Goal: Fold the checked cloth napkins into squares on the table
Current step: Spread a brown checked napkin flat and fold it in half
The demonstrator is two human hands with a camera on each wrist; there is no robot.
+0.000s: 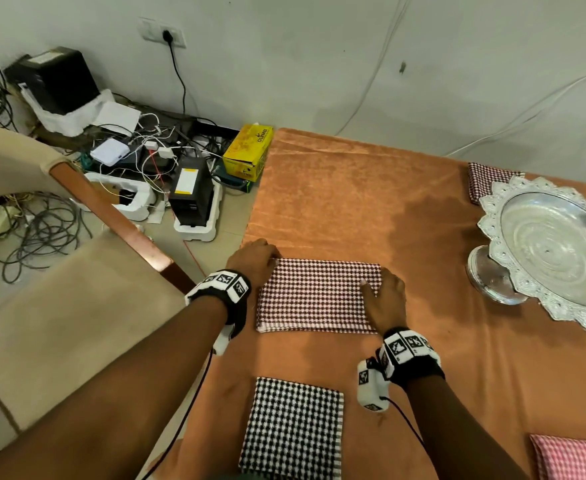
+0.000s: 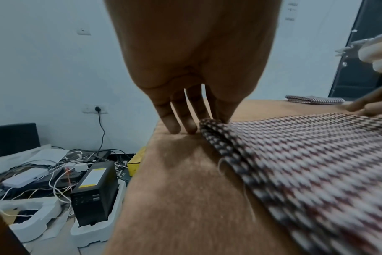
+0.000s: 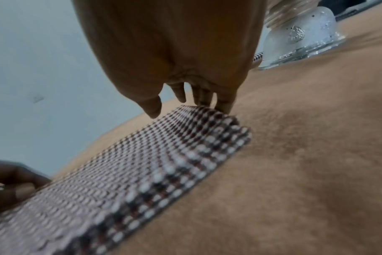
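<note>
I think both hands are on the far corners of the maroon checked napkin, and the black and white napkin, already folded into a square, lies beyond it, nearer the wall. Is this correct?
Not quite. The black and white napkin lies nearer the person, not the wall, as the head view shows. The rest holds: the left hand and right hand are at the far corners of the maroon checked napkin.

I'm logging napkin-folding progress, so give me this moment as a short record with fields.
in work: maroon checked napkin, folded to a rectangle, flat on the orange tablecloth
left hand: at its far left corner
right hand: fingers on its right end
done: black checked napkin, folded square, nearest the person
others: pink checked napkin; another by the silver stand
</note>
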